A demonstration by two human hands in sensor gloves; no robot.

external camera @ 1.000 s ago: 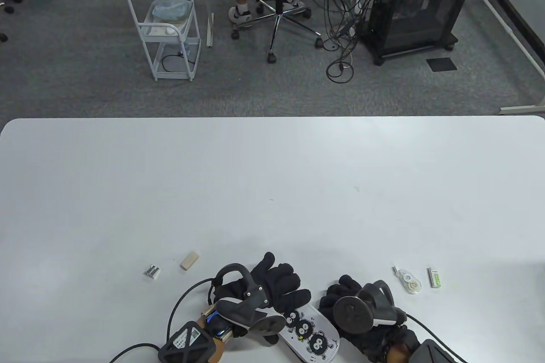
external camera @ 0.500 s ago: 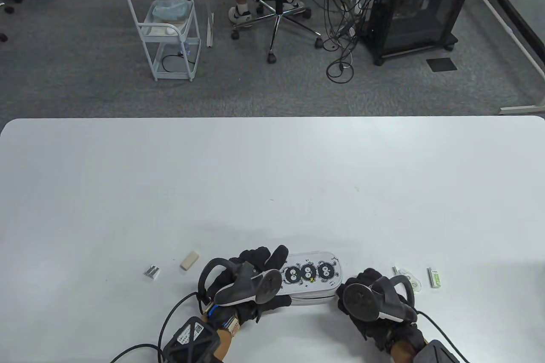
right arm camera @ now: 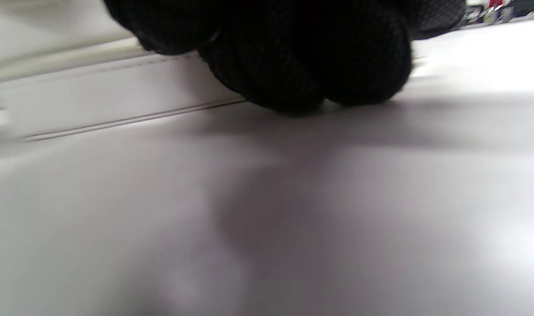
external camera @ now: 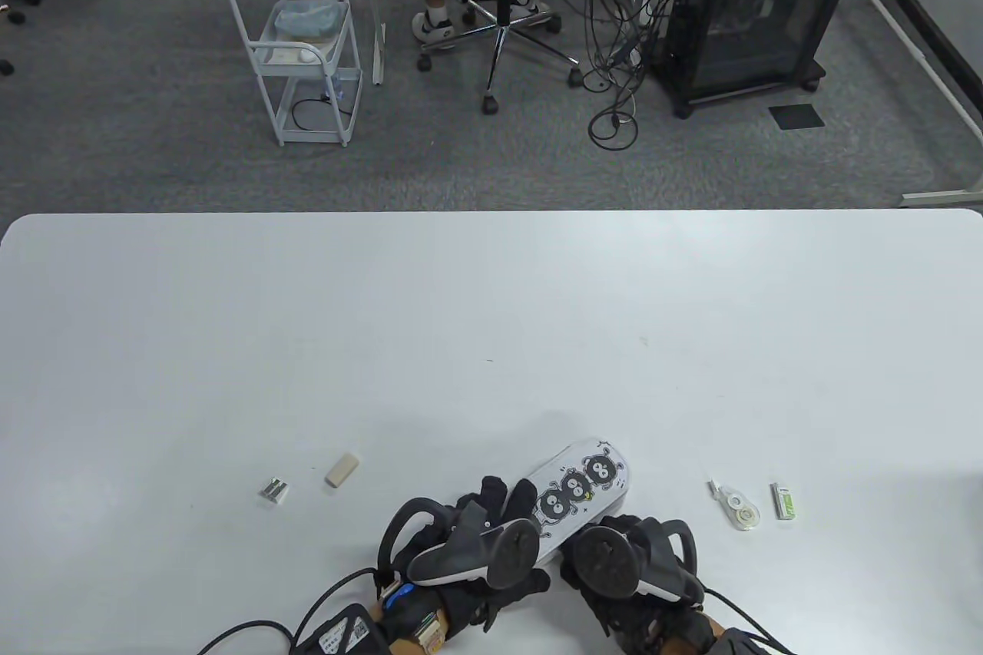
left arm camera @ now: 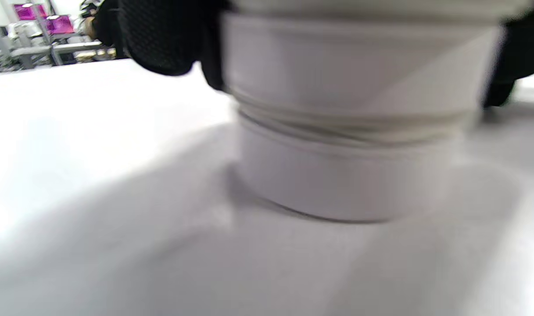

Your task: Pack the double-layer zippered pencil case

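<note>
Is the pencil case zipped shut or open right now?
Appears shut: the pencil case lies flat on the table, printed lid down on its body, and the blurred left wrist view shows no gap at its end.

Beyond both hands gripping the pencil case (external camera: 581,487) lies bare table (external camera: 491,302); eraser (external camera: 342,470) left, correction tape (external camera: 739,506) right

pencil case (external camera: 580,490): white, zippered, two-layer, three black soot-sprite figures on top; zipped closed, lying diagonally at the desk's near edge.
</note>
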